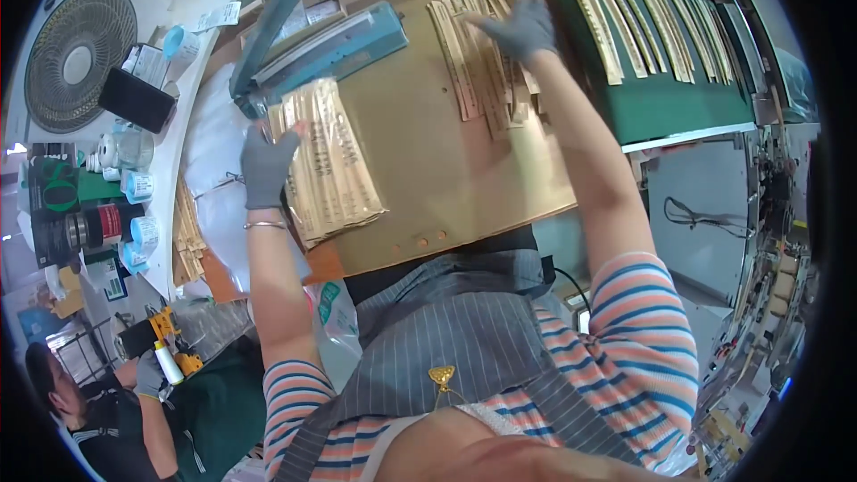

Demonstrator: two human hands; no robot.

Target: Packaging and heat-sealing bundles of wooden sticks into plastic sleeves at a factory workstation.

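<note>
My left hand point(268, 165), in a grey glove, grips the left edge of a bundle of long tan packets point(332, 165). Its thumb lies over the top of the bundle, and part of its fingers is hidden. The packets are slim, flat and printed, lined up side by side under a shiny surface. Farther right, my gloved right hand point(527, 29) is spread above a looser pile of similar packets point(473, 62). Its fingers are apart, with the thumb pointing left across the pile. Both lots are on a brown board point(402, 116).
A blue long-armed device point(330, 52) stands behind the bundle. Rows of packets lie on a green conveyor belt point(661, 107) at right. White plastic bags point(219, 214) lie left, beside a shelf with a fan point(80, 58) and a phone point(137, 100). A co-worker point(116, 411) sits lower left.
</note>
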